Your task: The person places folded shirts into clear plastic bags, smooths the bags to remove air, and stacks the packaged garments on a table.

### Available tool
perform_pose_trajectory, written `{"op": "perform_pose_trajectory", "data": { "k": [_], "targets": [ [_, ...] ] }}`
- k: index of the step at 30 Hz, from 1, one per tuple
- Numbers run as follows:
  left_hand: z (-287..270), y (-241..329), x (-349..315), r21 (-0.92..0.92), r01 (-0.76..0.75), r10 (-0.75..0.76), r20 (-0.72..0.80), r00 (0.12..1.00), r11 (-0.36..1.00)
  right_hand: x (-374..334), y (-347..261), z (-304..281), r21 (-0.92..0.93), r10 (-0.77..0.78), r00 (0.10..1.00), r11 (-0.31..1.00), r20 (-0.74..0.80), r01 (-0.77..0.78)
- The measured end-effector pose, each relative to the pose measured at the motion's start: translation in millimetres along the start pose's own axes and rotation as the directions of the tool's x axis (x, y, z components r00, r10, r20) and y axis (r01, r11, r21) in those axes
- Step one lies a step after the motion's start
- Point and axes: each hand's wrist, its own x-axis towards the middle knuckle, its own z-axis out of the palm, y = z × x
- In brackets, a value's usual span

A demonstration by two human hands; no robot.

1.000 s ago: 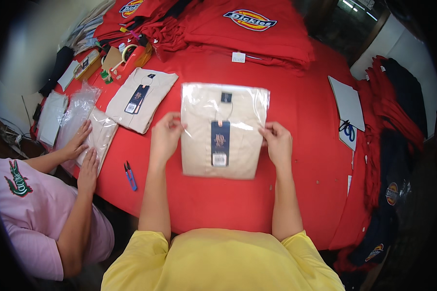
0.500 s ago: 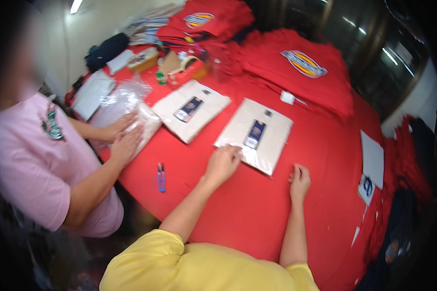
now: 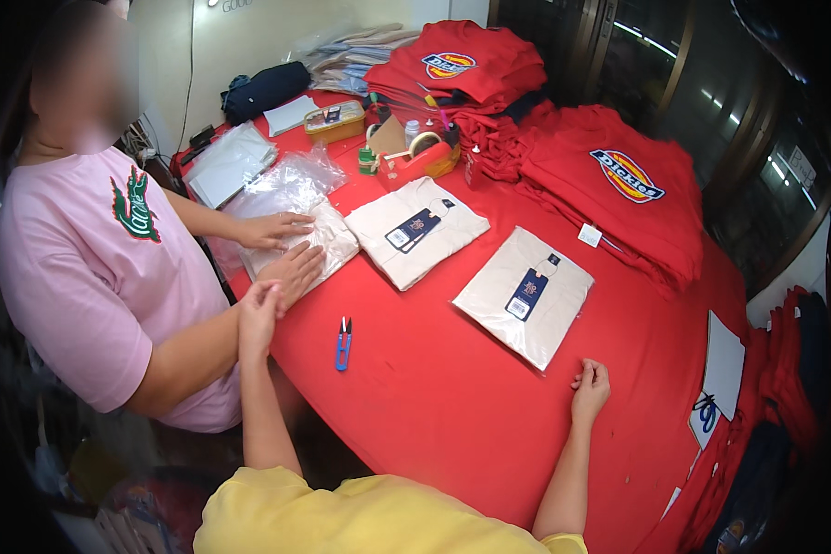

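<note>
My left hand (image 3: 258, 319) is raised beside a co-worker's forearm at the table's left edge, its fingers drawn together with nothing visible in them. Loosely curled and holding nothing, my right hand (image 3: 591, 391) rests over the red table by a bagged beige garment (image 3: 563, 282). That folded garment lies flat in clear plastic, with a dark blue hang tag (image 3: 528, 294) on top. To its left is a second folded beige garment (image 3: 448, 238), also tagged. The co-worker's hands (image 3: 291, 268) press on a third beige garment (image 3: 335, 242) in clear plastic.
Blue thread snips (image 3: 343, 346) lie near the front left edge. A red tape dispenser (image 3: 414, 166) and a yellow box (image 3: 335, 122) stand at the back. Red garments (image 3: 609, 175) are piled at the back right. Blue-handled scissors (image 3: 706, 411) lie on the right beside white card (image 3: 724, 365).
My left hand has left the near edge of the bagged garment and swung left to the co-worker's arm. My right hand stays near the garment, still curled. The view has shifted.
</note>
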Motion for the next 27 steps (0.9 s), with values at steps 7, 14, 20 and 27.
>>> {"op": "perform_pose_trajectory", "data": {
  "k": [7,14,20,27],
  "targets": [
    [1.0,25.2,-15.6,0.164,-0.154,0.161,-0.032,0.986,0.974,-0.2,1.9,1.8,0.004,-0.014,1.0,1.0,-0.003,0.014],
    [85.8,20.5,-73.8,0.131,-0.039,-0.016,0.398,0.917,0.991,-1.6,4.8,-5.9,-0.043,-0.052,0.998,0.998,-0.031,0.05],
    [126.8,5.4,-185.8,0.348,-0.287,-0.056,0.717,0.695,0.892,0.3,5.6,-0.4,-0.022,-0.082,0.997,0.996,-0.01,0.082],
    [125.8,-12.0,-261.2,0.344,-0.436,0.054,0.732,0.679,0.832,-4.8,-5.6,2.8,0.197,-0.064,0.996,0.978,-0.061,0.075]
  ]
}}
